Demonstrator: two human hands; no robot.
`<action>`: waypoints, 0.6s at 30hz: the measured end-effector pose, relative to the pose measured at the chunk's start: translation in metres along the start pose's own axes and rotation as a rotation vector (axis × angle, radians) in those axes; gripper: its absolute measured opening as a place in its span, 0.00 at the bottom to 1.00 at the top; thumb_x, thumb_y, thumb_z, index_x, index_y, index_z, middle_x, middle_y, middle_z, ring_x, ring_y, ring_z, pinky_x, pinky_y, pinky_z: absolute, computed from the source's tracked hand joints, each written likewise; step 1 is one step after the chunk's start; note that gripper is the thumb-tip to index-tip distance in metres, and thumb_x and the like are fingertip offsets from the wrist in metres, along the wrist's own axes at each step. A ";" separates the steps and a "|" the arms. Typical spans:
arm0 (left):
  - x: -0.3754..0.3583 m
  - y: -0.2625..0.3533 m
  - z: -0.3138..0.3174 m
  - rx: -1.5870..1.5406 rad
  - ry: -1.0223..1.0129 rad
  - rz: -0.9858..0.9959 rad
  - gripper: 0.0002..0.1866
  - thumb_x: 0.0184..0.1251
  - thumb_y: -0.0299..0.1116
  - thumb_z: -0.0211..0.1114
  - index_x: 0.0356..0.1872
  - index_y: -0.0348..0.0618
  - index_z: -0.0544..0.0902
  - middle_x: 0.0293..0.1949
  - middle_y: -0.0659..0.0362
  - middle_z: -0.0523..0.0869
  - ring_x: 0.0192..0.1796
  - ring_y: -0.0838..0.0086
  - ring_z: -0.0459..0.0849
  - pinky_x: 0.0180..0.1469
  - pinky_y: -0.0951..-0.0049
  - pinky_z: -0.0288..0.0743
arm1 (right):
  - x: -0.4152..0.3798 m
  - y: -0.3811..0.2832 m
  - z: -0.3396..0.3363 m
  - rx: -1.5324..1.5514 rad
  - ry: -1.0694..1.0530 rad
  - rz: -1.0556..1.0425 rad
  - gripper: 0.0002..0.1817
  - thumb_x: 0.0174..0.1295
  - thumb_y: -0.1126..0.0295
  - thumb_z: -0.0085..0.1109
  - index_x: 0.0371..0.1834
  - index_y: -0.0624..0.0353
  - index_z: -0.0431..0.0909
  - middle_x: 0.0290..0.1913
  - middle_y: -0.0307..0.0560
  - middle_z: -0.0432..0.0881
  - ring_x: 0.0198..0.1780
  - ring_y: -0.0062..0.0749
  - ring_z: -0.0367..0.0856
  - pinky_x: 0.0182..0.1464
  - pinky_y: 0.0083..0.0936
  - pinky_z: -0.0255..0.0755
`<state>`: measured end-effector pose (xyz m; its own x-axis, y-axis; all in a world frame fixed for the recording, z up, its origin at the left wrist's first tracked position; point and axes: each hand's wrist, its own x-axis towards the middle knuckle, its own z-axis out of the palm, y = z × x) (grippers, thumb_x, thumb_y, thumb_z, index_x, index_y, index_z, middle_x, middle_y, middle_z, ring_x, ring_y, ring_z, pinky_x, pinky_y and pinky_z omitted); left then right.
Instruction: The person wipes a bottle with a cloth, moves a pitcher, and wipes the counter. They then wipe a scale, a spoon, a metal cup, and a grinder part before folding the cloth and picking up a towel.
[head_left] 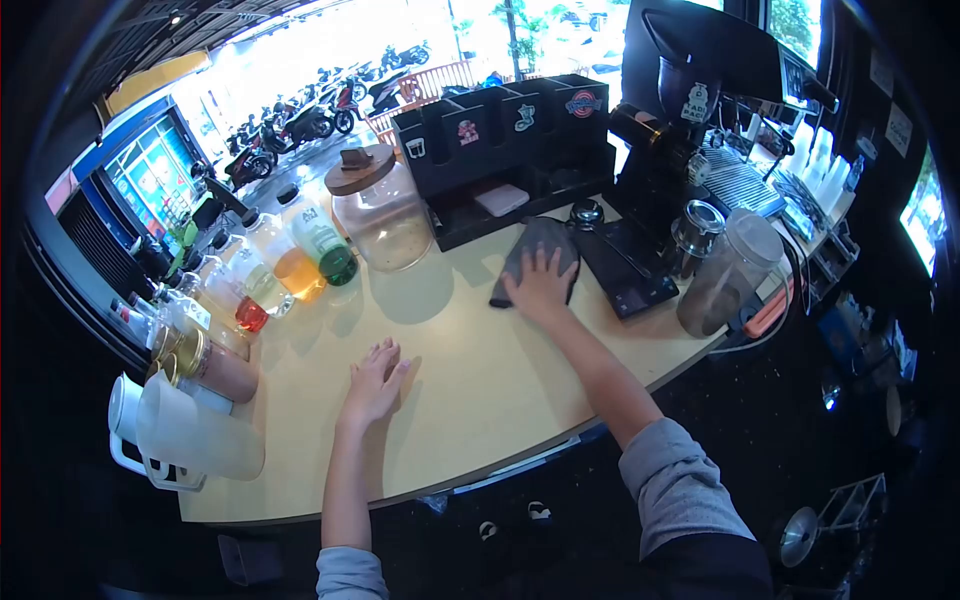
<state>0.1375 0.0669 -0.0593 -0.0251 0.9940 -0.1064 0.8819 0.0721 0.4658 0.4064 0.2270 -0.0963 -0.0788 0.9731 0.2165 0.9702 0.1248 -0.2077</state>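
My right hand (542, 283) lies with fingers spread on a dark grey cloth (537, 240) that rests on the light wooden counter (460, 370). Just right of the cloth are a black scale (632, 272) and a long-handled metal spoon (588, 213). My left hand (374, 380) hovers over or rests lightly on the counter's middle, fingers apart, holding nothing. Behind it stands a large clear jar (385, 215) with a wooden lid.
Bottles of coloured liquid (298, 272) and a white pitcher (205, 430) line the left side. A black organiser (510, 150) stands at the back. On the right are a metal canister (697, 235), a clear container (730, 275) and a black grinder (655, 160).
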 end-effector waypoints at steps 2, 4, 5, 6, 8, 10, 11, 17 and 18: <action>0.003 -0.001 0.001 -0.004 0.016 0.000 0.31 0.70 0.55 0.47 0.66 0.45 0.66 0.72 0.57 0.58 0.75 0.63 0.50 0.71 0.44 0.37 | -0.026 -0.009 0.000 0.015 -0.028 -0.157 0.39 0.61 0.38 0.39 0.72 0.50 0.55 0.75 0.50 0.49 0.75 0.52 0.42 0.70 0.62 0.30; 0.004 -0.001 0.000 0.008 0.022 0.014 0.31 0.70 0.55 0.47 0.66 0.45 0.67 0.72 0.57 0.58 0.75 0.63 0.50 0.71 0.44 0.37 | -0.035 0.005 -0.011 0.076 -0.089 -0.269 0.40 0.61 0.38 0.39 0.72 0.50 0.55 0.75 0.49 0.49 0.75 0.51 0.42 0.70 0.62 0.30; 0.002 -0.003 0.002 0.012 0.028 0.017 0.31 0.70 0.55 0.47 0.66 0.45 0.67 0.72 0.57 0.59 0.75 0.63 0.50 0.71 0.44 0.38 | -0.042 0.015 -0.016 0.135 -0.157 -0.391 0.40 0.61 0.38 0.40 0.72 0.50 0.55 0.75 0.49 0.49 0.75 0.50 0.43 0.70 0.61 0.31; 0.000 -0.004 0.002 0.014 0.015 0.020 0.31 0.70 0.55 0.47 0.66 0.45 0.67 0.72 0.57 0.59 0.75 0.63 0.50 0.71 0.44 0.38 | -0.038 0.025 -0.017 0.134 -0.095 -0.308 0.40 0.60 0.38 0.41 0.71 0.50 0.57 0.74 0.49 0.50 0.75 0.49 0.44 0.70 0.60 0.33; 0.003 -0.005 0.002 0.010 0.020 0.036 0.32 0.69 0.56 0.47 0.65 0.44 0.67 0.72 0.57 0.59 0.75 0.63 0.51 0.71 0.43 0.38 | -0.038 0.031 -0.013 0.095 -0.030 -0.193 0.40 0.60 0.38 0.41 0.71 0.51 0.57 0.74 0.49 0.52 0.75 0.50 0.45 0.70 0.61 0.34; 0.005 -0.005 0.003 0.000 0.034 0.060 0.32 0.69 0.54 0.49 0.64 0.40 0.67 0.70 0.54 0.61 0.74 0.61 0.53 0.71 0.50 0.43 | -0.042 0.030 -0.008 0.024 0.101 -0.059 0.38 0.61 0.41 0.41 0.70 0.52 0.60 0.73 0.51 0.55 0.74 0.52 0.48 0.69 0.62 0.36; 0.005 -0.006 0.002 0.001 0.050 0.070 0.32 0.69 0.52 0.51 0.63 0.37 0.68 0.69 0.52 0.63 0.73 0.59 0.54 0.72 0.57 0.47 | -0.048 0.027 -0.003 0.019 0.101 -0.046 0.38 0.61 0.41 0.41 0.70 0.52 0.60 0.73 0.51 0.55 0.74 0.52 0.48 0.69 0.62 0.36; 0.000 -0.002 -0.001 0.046 0.044 0.083 0.32 0.69 0.53 0.50 0.64 0.37 0.68 0.70 0.51 0.62 0.73 0.60 0.54 0.72 0.58 0.48 | -0.118 0.048 -0.024 0.096 0.082 -0.249 0.35 0.63 0.44 0.41 0.69 0.52 0.60 0.72 0.51 0.56 0.73 0.52 0.50 0.70 0.58 0.38; -0.002 0.000 -0.001 0.040 0.032 0.089 0.32 0.69 0.53 0.50 0.64 0.37 0.68 0.70 0.51 0.62 0.73 0.60 0.54 0.72 0.58 0.48 | -0.134 0.060 -0.035 0.106 0.065 -0.266 0.34 0.63 0.44 0.43 0.69 0.50 0.61 0.72 0.50 0.57 0.73 0.51 0.52 0.70 0.56 0.39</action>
<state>0.1373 0.0648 -0.0582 0.0400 0.9985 -0.0373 0.8996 -0.0198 0.4363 0.4829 0.0971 -0.1044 -0.3090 0.8894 0.3369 0.8878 0.3968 -0.2330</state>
